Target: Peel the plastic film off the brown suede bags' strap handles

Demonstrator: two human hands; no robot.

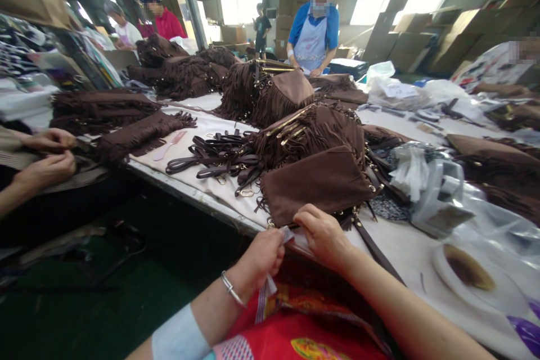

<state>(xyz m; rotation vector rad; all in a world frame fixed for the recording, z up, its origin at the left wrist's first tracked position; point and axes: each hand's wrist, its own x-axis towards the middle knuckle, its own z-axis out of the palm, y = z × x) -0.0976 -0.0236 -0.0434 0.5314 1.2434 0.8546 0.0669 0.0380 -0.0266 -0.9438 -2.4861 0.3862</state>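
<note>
My left hand (260, 259) pinches a small pale tag or strip (287, 233) at the near edge of a brown suede fringed bag (316, 183). My right hand (324, 236) rests on the same edge of that bag, fingers curled over it beside the tag. The bag lies flat on the white table (400, 244) with a dark strap trailing from it toward me. A silver bracelet circles my left wrist.
A heap of brown fringed bags (304, 135) and dark straps (211, 157) lies behind. A pink comb (169, 146) sits left. Clear plastic bags (439, 191) and a white dish (468, 270) lie right. Another person's hands (46, 157) work at left; a person in a blue apron (314, 34) stands opposite.
</note>
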